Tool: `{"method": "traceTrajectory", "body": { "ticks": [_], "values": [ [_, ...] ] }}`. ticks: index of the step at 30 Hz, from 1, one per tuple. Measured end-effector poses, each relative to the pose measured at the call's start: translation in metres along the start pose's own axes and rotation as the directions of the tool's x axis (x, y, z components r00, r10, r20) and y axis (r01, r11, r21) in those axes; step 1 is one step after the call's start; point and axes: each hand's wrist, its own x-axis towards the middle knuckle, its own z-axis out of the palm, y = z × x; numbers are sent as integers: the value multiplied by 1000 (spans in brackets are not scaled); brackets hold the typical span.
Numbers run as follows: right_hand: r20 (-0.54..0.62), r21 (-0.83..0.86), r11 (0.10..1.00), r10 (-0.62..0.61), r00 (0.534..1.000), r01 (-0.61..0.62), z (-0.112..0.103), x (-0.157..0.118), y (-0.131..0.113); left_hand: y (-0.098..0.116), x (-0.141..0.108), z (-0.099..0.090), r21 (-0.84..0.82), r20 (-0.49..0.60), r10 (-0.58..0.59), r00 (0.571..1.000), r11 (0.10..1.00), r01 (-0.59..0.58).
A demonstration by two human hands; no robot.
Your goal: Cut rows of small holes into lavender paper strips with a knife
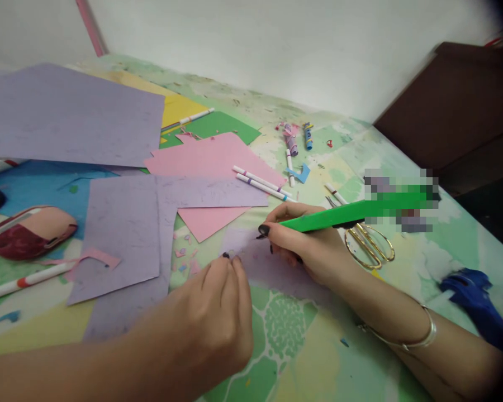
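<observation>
My right hand [299, 240] is closed in a writing grip around a long green tool [327, 216]. The tool slants up to the right, with a dark far end; its exact kind is unclear. Under that hand lies a small piece of purple paper [272, 273], slightly blurred, on the patterned tablecloth. My left hand [222, 312] pinches its fingertips together at the left edge of this paper. Gold-handled scissors [371, 248] lie just beyond my right wrist, partly hidden by the hand and tool.
Larger purple sheets [126, 234], a pink sheet [218, 156], and a blue sheet [46, 184] cover the left. Markers [262, 184] lie on them near a pink-and-maroon case [29, 231]. Small decorated rolls [291, 139] stand farther back. A dark blue object [471, 296] is at right.
</observation>
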Motion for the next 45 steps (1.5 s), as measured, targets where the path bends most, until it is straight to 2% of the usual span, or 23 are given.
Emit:
{"method": "traceTrajectory", "body": {
  "ticks": [2, 4, 9, 13, 16, 21, 26, 30, 38, 41, 45],
  "values": [
    [-17, 9, 997, -72, 997, 72, -2, 0, -1, 1, 1, 3, 34, -36, -8, 999, 999, 10],
    [2, 28, 995, -95, 995, 95, -3, 0, -1, 2, 2, 5, 36, -46, -12, 999, 999, 14],
    [65, 60, 998, -20, 998, 16, 2, 1, 5, 5, -1, 4, -50, -4, -15, 1000, 999, 15],
    [75, 40, 989, -146, 986, 143, 2, 7, 10, 4, -2, 3, -66, -14, -10, 1000, 998, 9],
    [91, 34, 981, -191, 977, 189, 1, 10, 10, 4, 0, 1, -46, -7, -3, 1000, 999, 3],
    [68, 50, 983, -180, 981, 177, 0, 8, 4, 4, 4, 1, -64, 5, -16, 1000, 998, 17],
    [63, 45, 985, -170, 983, 168, 2, 2, -1, 0, 3, 3, -132, 70, -42, 997, 990, 51],
    [45, 93, 987, -137, 990, 132, 1, -2, 2, 5, -4, 4, -132, 135, -79, 988, 987, 96],
    [10, 196, 972, -132, 991, 128, -4, 3, 10, 14, 1, 9, -58, 110, -81, 991, 994, 88],
    [-11, 171, 974, -148, 989, 148, -5, 3, 8, 11, 8, 9, -28, 81, -90, 993, 995, 92],
    [-58, 97, 978, -181, 982, 186, -10, 3, 1, 5, 15, 9, 1, 102, -100, 990, 995, 100]
  ]
}}
